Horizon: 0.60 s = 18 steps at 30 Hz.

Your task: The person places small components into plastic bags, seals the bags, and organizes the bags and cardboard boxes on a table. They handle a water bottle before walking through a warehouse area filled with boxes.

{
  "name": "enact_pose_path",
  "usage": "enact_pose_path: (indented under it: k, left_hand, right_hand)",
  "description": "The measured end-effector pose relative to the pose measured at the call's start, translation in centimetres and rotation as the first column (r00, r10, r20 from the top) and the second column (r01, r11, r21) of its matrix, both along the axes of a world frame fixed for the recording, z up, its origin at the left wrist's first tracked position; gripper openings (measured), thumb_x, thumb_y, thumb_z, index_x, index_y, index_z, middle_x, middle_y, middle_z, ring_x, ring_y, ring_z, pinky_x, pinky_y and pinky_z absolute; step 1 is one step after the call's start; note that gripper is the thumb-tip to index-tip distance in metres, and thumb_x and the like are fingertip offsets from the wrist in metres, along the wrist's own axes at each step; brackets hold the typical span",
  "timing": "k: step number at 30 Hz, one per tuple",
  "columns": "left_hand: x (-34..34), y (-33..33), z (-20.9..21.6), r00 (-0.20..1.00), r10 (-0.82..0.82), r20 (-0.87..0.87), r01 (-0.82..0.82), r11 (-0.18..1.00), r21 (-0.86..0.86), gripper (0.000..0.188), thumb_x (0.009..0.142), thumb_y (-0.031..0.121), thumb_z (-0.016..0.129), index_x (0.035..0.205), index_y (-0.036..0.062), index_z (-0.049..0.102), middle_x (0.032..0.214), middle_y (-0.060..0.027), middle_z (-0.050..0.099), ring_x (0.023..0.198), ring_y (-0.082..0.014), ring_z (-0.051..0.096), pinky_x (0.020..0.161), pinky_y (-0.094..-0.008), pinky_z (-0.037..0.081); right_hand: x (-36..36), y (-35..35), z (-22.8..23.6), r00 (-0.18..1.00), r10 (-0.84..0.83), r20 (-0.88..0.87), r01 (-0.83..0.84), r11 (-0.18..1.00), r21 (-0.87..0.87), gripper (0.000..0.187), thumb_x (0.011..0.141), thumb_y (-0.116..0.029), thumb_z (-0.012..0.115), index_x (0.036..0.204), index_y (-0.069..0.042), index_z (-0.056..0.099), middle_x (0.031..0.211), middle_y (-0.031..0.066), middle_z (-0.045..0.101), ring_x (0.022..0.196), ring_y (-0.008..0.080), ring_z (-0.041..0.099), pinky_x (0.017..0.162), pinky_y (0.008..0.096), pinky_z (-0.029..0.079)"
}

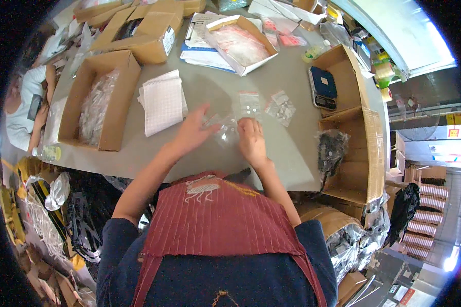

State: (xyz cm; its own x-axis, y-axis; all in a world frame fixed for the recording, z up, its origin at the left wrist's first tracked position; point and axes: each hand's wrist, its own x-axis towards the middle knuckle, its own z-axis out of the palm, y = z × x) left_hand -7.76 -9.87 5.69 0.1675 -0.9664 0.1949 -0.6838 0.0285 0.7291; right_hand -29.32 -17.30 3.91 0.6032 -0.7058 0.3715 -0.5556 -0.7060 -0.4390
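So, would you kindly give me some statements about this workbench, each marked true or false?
1. A small clear bag of round white pieces lies just beyond the right hand. True.
2. The left hand is on the scale. False: the left hand is near the clear plastic at the table's middle, and the scale is over to the right.
3. The person's apron is dark red with thin stripes. True.
4. The open cardboard box at the table's left is empty. False: it holds clear plastic pieces.
5. White sheets lie to the right of that box. True.
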Motion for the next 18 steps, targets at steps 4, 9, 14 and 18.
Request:
enact_pose_path:
  k: [4, 9, 14, 18]
  left_hand:
    - [-1.5, -0.4, 1.9, 0.727, 0.023, -0.687, 0.226, 0.936, 0.270, 0.068, 0.084, 0.021, 0.074, 0.141, 0.0007, 0.044, 0.122, -0.0156, 0.063, 0.112, -0.0255, 0.061, 0.101, -0.0364, 0.045]
    - [-1.5, 0.3, 3.5, 0.404, 0.084, -0.911, 0.345, 0.908, 0.237, 0.063, 0.084, 0.013, 0.073, 0.141, 0.0026, 0.047, 0.120, -0.0106, 0.065, 0.107, -0.0179, 0.061, 0.094, -0.0325, 0.048]
    - [-1.7, 1.1, 4.2, 0.478, 0.146, -0.866, 0.218, 0.936, 0.277, 0.056, 0.084, 0.011, 0.072, 0.135, 0.0029, 0.052, 0.111, -0.0070, 0.067, 0.095, -0.0135, 0.062, 0.081, -0.0281, 0.049]
    - [-2.2, 1.4, 4.5, 0.510, 0.147, -0.847, 0.165, 0.950, 0.264, 0.053, 0.085, 0.010, 0.071, 0.134, 0.0026, 0.053, 0.109, -0.0074, 0.068, 0.094, -0.0142, 0.063, 0.078, -0.0284, 0.051]
  right_hand:
    - [-0.5, 1.5, 3.7, 0.979, 0.050, 0.197, -0.065, 0.995, 0.071, 0.010, 0.088, 0.000, 0.057, 0.098, -0.004, 0.054, 0.092, 0.0168, 0.061, 0.086, 0.0387, 0.059, 0.077, 0.0457, 0.048]
    - [-0.7, 2.5, 5.0, 0.955, 0.079, 0.287, -0.137, 0.973, 0.187, 0.010, 0.088, -0.001, 0.059, 0.096, -0.004, 0.054, 0.088, 0.0176, 0.062, 0.080, 0.0392, 0.061, 0.072, 0.0458, 0.049]
    - [0.2, 3.0, 6.9, 0.950, 0.086, 0.300, -0.111, 0.991, 0.069, 0.017, 0.085, -0.003, 0.064, 0.100, -0.006, 0.058, 0.099, 0.0146, 0.063, 0.096, 0.0378, 0.059, 0.085, 0.0449, 0.047]
    - [0.7, 2.8, 7.5, 0.961, 0.106, 0.257, -0.116, 0.993, 0.022, 0.020, 0.084, -0.005, 0.066, 0.102, -0.007, 0.060, 0.104, 0.0131, 0.063, 0.102, 0.0365, 0.056, 0.090, 0.0454, 0.045]
